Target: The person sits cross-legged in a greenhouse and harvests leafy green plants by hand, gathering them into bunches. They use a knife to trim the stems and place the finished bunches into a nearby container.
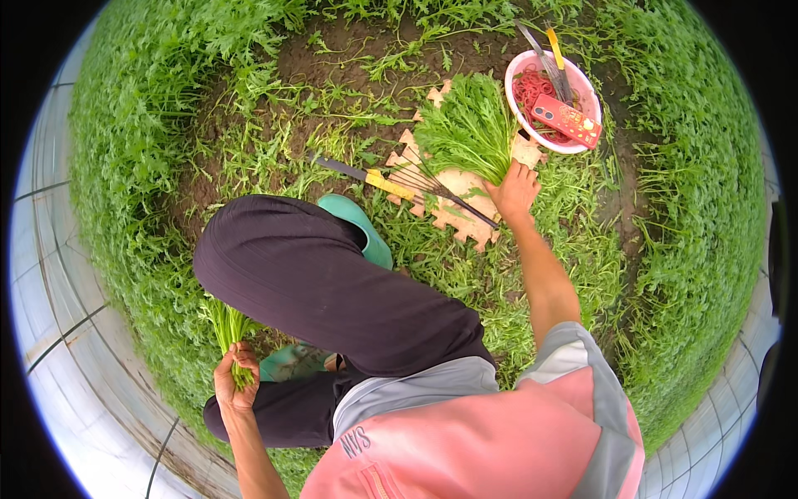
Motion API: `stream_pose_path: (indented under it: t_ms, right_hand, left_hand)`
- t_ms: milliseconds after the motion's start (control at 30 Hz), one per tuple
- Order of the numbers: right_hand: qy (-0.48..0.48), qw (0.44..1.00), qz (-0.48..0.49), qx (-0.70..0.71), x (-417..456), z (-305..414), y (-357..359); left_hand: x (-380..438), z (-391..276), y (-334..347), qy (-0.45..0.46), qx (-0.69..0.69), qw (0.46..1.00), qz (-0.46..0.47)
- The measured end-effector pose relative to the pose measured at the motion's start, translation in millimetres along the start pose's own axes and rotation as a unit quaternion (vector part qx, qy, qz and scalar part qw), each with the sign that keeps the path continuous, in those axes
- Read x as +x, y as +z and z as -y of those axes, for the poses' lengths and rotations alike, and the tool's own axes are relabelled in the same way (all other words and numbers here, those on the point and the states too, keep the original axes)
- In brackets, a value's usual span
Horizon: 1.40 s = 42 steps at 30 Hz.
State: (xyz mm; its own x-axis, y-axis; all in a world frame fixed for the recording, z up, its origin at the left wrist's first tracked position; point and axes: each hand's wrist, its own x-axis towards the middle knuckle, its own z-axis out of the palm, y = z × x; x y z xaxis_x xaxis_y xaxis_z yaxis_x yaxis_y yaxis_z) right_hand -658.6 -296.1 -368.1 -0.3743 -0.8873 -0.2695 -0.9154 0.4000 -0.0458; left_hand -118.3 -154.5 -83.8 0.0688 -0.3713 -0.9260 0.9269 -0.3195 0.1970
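Observation:
Low at the left, my left hand [237, 374] grips a small bunch of leafy greens [229, 324] by its pale stems; my knee hides part of its leaves. My right hand [516, 190] is closed around the stem ends of a larger bunch of feathery greens [464, 128]. That bunch lies on pinkish foam puzzle mats [464, 181], its leaves pointing away from me. Left of my right hand, a dark tool with thin fanned tines [446, 192] rests across the mat. A yellow-handled tool with a dark flat blade [393, 184] lies against those tines.
A pink-white tub [512, 81] beyond my right hand holds red rubber bands [530, 87], a phone in a red case [567, 120] and a yellow-handled tool [555, 48]. Dense greens [698, 249] border both sides. Cut leaves litter the soil [368, 43] near my green shoe [358, 221].

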Motion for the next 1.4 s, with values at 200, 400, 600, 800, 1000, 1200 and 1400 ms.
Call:
stream_pose_path:
  t_ms: [200,400,600,800,1000,1200,1400]
  right_hand:
    - [-0.052,0.997,-0.052,-0.015,-2,4,4]
    - [-0.071,0.997,-0.031,0.006,9,-3,11]
    - [-0.035,0.998,0.01,0.048,20,0,12]
    - [-0.051,0.998,-0.02,0.043,20,4,11]
    - [-0.027,0.999,-0.011,0.024,27,3,17]
    - [0.0,0.999,0.011,0.046,25,7,13]
    - [0.003,0.995,0.034,0.095,28,10,3]
  left_hand:
    - [4,0,-12,-0.01,-0.004,1.0,-0.003]
    - [8,1,-16,-0.006,-0.001,1.0,-0.01]
    - [11,2,-21,-0.008,-0.001,1.0,-0.008]
    - [15,3,-28,-0.017,-0.005,1.0,-0.004]
    - [21,4,-33,-0.009,-0.002,1.0,-0.009]
    - [23,5,-36,-0.012,-0.005,1.0,-0.009]
    - [32,4,-49,-0.029,-0.03,0.999,-0.007]
